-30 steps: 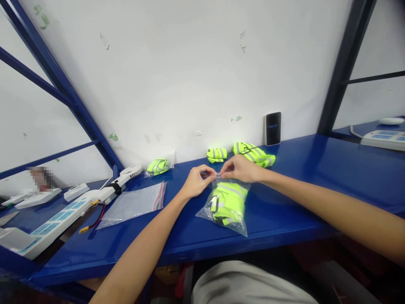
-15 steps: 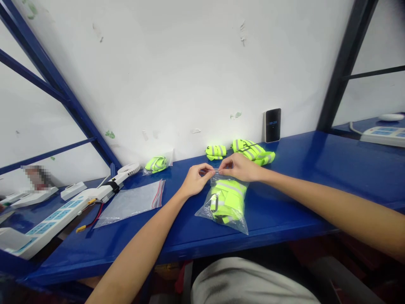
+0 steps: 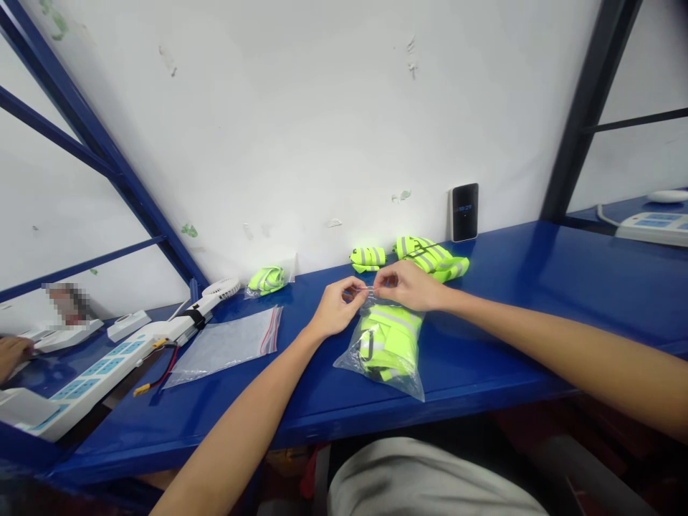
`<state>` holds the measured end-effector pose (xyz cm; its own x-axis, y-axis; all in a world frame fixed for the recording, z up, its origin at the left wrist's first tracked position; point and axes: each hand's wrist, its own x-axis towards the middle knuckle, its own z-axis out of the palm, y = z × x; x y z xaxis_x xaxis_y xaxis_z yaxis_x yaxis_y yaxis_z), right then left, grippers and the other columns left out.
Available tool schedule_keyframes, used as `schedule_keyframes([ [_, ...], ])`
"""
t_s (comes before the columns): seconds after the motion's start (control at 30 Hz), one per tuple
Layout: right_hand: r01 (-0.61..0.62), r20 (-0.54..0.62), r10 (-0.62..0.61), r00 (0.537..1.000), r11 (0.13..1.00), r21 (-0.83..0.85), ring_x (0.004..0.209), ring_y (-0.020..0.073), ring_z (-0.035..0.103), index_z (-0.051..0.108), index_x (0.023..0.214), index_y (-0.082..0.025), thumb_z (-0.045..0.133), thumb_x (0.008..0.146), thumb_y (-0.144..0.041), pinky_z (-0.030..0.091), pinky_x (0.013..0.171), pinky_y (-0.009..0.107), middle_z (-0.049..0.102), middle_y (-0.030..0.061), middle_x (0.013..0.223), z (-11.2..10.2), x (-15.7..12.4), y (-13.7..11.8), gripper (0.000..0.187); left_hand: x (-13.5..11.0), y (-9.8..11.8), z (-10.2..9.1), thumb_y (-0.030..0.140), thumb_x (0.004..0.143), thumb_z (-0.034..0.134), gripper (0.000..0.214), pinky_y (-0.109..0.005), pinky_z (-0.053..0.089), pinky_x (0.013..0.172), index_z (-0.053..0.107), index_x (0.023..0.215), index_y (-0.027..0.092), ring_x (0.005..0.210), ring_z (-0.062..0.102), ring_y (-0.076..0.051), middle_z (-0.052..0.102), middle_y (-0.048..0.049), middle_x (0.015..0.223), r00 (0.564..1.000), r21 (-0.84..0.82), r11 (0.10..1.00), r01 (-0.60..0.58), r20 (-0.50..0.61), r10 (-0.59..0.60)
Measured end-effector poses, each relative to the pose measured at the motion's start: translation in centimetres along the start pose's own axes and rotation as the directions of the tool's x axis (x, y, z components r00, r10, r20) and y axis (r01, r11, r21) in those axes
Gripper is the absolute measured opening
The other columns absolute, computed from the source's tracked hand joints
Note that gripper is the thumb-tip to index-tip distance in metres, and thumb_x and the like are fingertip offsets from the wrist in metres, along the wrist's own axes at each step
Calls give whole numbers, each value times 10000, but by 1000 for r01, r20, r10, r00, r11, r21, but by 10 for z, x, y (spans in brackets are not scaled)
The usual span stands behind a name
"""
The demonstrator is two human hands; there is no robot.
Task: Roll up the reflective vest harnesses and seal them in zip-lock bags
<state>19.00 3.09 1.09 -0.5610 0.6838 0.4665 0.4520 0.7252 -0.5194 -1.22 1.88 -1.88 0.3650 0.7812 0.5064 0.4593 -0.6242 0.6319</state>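
Observation:
A clear plastic zip bag [image 3: 352, 352] lies on the blue table near its front edge. Inside it is a folded neon-yellow reflective vest [image 3: 391, 337] with grey bands. My left hand [image 3: 340, 304] pinches the bag's top edge between thumb and fingers. Close beside it, my right hand [image 3: 404, 284] pinches the same edge, the fingertips nearly meeting. Behind my hands sit a rolled yellow reflective piece [image 3: 368, 256] and a looser yellow reflective bundle [image 3: 438, 261]. To the left is another bagged yellow bundle [image 3: 266, 279].
A flat zip bag with a red seal line [image 3: 226, 344] lies at left, beside a white power strip [image 3: 97, 376], a small fan [image 3: 221, 288] and a red-black cable with yellow connectors [image 3: 170, 362]. A black-screened device [image 3: 464, 212] leans on the wall. Another person's hand [image 3: 13, 355] shows at far left.
My hands stay pinched on the bag's top edge, with hardly any shift. Another person's hand has come further into view at the far left.

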Motion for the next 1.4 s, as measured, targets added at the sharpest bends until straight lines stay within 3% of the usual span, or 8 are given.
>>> schedule_keyframes([
  [0.2,27,-12,-27,1000,1000,-14,586,131,553,734,767,-151,613,792,-259,375,592,255,693,30,674,-1,-2,-3,164,0,4,1,389,862,596,252,-267,508,727,667,894,150,799,621,-159,687,-61,888,998,8,999,-41,-44,42],
  [0.63,90,27,-86,996,982,-166,629,139,528,641,748,-165,571,795,-198,322,582,252,645,23,706,1,-2,-4,90,-1,11,-4,354,891,549,235,-254,484,685,679,878,159,757,619,-153,699,-53,855,995,132,986,-100,21,98],
  [0.8,149,229,-125,965,985,-90,599,128,521,609,737,-172,563,818,-235,344,570,248,625,10,676,-17,1,-8,113,-1,20,-21,331,877,569,202,-235,424,582,684,832,171,748,621,-164,703,-47,818,987,187,972,-142,97,126],
  [1.0,119,387,-116,915,993,18,549,106,469,579,730,-176,554,862,-318,346,522,235,551,-14,622,-48,-7,-12,196,-1,37,-43,376,907,525,272,-238,349,576,602,733,182,629,519,-123,612,9,686,967,325,922,-213,206,151],
  [1.17,104,430,-109,896,994,35,537,100,427,544,681,-186,548,881,-387,337,511,238,503,-20,602,-71,-11,-16,283,3,52,-57,372,934,482,281,-245,340,597,547,733,187,619,474,-115,559,23,679,945,359,893,-270,276,175],
  [1.4,69,475,-72,877,997,24,542,108,445,526,696,-188,539,886,-418,333,522,246,529,-8,619,-86,-12,-30,299,3,61,-82,366,927,471,272,-243,336,577,564,732,199,583,450,-121,527,17,642,947,432,862,-267,281,153],
])
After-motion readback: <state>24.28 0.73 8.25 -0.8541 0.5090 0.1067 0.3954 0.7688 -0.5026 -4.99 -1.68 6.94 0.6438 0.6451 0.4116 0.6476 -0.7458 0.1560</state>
